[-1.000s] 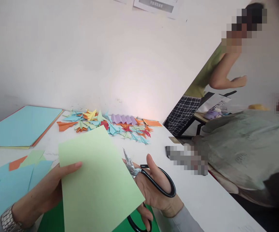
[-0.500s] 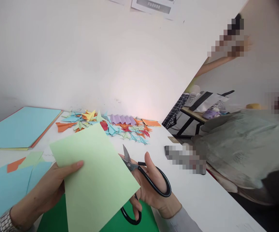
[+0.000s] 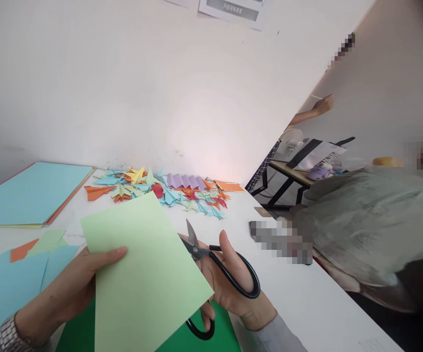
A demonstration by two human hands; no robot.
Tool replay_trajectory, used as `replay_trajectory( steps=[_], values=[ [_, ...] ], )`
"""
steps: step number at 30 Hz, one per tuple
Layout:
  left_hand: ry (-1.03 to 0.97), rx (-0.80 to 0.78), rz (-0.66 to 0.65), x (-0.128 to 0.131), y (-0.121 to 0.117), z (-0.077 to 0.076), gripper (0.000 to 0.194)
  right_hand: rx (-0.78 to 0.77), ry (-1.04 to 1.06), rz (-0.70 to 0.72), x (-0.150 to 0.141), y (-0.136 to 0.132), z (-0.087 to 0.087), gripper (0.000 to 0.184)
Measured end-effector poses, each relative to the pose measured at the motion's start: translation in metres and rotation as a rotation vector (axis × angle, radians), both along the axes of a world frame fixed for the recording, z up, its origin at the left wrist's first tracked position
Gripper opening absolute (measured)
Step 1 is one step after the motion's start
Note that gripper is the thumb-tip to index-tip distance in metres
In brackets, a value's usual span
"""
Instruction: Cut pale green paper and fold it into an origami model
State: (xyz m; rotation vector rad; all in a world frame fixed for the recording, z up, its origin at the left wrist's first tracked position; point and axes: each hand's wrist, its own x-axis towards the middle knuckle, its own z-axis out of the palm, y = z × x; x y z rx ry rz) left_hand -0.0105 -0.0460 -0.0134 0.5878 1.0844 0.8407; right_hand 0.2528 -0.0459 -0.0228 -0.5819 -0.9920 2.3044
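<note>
A light green sheet of paper [image 3: 145, 264] is pinched along its left side by my left hand [image 3: 87, 274], thumb on top and the other fingers hidden beneath. My right hand [image 3: 229, 283] holds black-handled scissors [image 3: 196, 250], with the thumb through the upper loop and fingers in the lower one. The scissor blades stand apart just beyond the sheet's right edge; part of one blade and of the handle is hidden behind the paper. Under the sheet lies a green mat or sheet [image 3: 197, 337] on the white table [image 3: 288, 303].
Folded coloured paper pieces [image 3: 169, 195] lie in a row along the wall. A stack of coloured sheets [image 3: 35, 193] is at the back left, with loose blue paper [image 3: 17, 278] in front. On the right sits another person [image 3: 361, 225]; behind is a side table [image 3: 288, 171] with a bag.
The green sheet has turned slightly in my left hand, its top left corner shifting right and down. My right hand and the scissors are nearly still. A background person's arm has lowered.
</note>
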Motion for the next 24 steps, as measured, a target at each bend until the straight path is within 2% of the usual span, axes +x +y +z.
replay_trajectory(
  steps=[4,9,15,20,24],
  values=[
    [0.009,-0.02,0.005,0.0,0.0,0.002,0.053,-0.005,-0.019,0.0,0.001,0.002,0.002,0.093],
    [-0.017,-0.043,-0.034,0.002,-0.004,0.011,0.061,0.008,0.005,0.048,0.003,0.002,-0.002,0.088],
    [-0.037,-0.032,-0.073,0.008,-0.007,0.009,0.072,0.025,-0.042,-0.087,-0.002,-0.004,0.004,0.079],
    [-0.024,-0.005,-0.082,0.005,-0.008,0.007,0.077,0.013,0.043,-0.121,-0.007,-0.006,0.008,0.07],
    [-0.092,0.01,-0.052,0.0,-0.007,0.006,0.079,-0.005,0.057,-0.142,-0.009,-0.006,0.007,0.071]
  ],
)
